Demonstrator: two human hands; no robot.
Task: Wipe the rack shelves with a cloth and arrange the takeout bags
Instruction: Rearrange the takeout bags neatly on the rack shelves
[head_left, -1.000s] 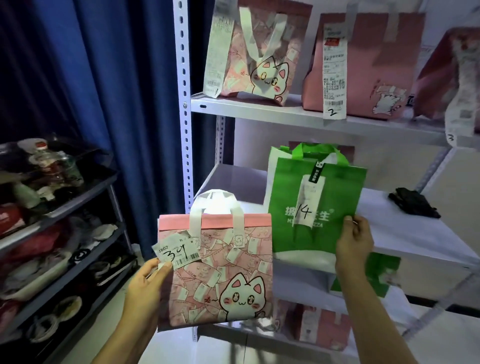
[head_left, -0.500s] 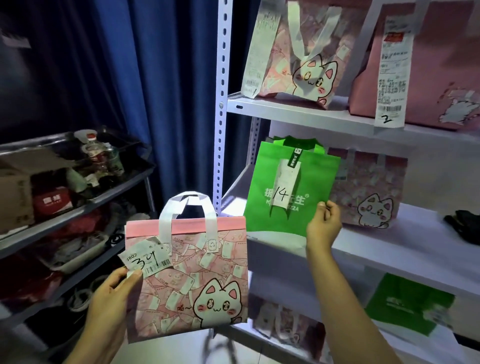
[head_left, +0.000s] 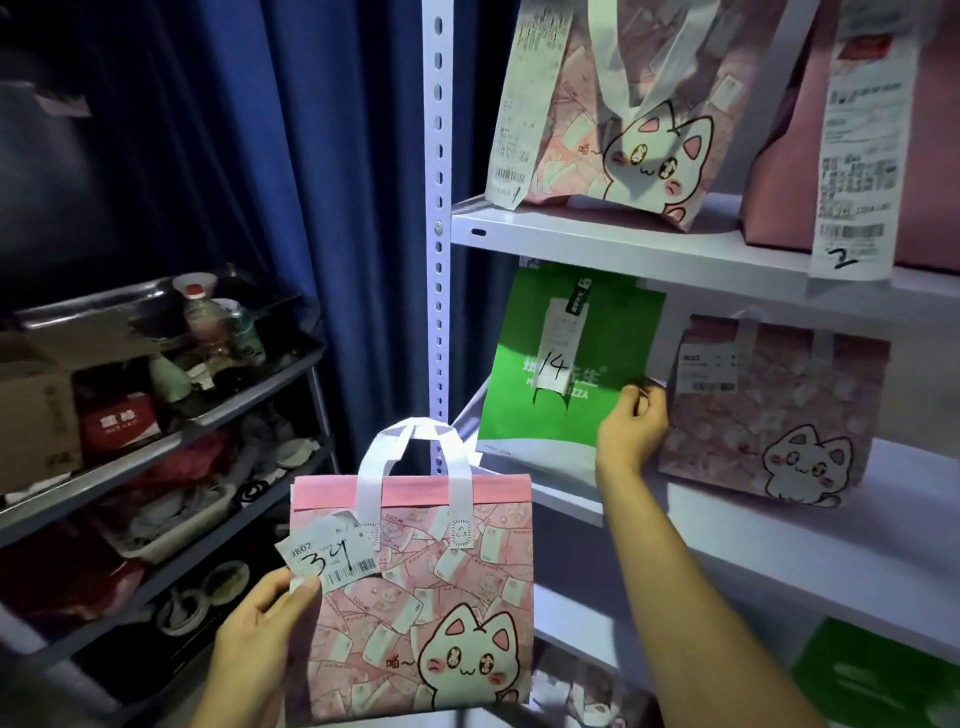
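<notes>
My left hand (head_left: 265, 634) grips the left edge of a pink cat-print bag (head_left: 431, 603) with white handles and a slip marked 34, held in front of the rack's left post. My right hand (head_left: 631, 434) pinches the right edge of a green bag (head_left: 566, 364) tagged 14, which stands at the left end of the white middle shelf (head_left: 779, 545). Just right of it another pink cat bag (head_left: 769, 410) stands on that shelf. No cloth is in view.
The top shelf (head_left: 623, 239) holds a pink cat bag (head_left: 623, 114) with a long receipt and a plain pink bag (head_left: 852, 130) tagged 2. Lower shelves hold a green bag (head_left: 883, 680) and pink ones. A cluttered metal cart (head_left: 156, 415) stands left, before a blue curtain (head_left: 291, 182).
The view swung left and closer. The green bag went further left along the middle shelf, baring the pink cat bag behind it. The bag marked 34 stays in my left hand.
</notes>
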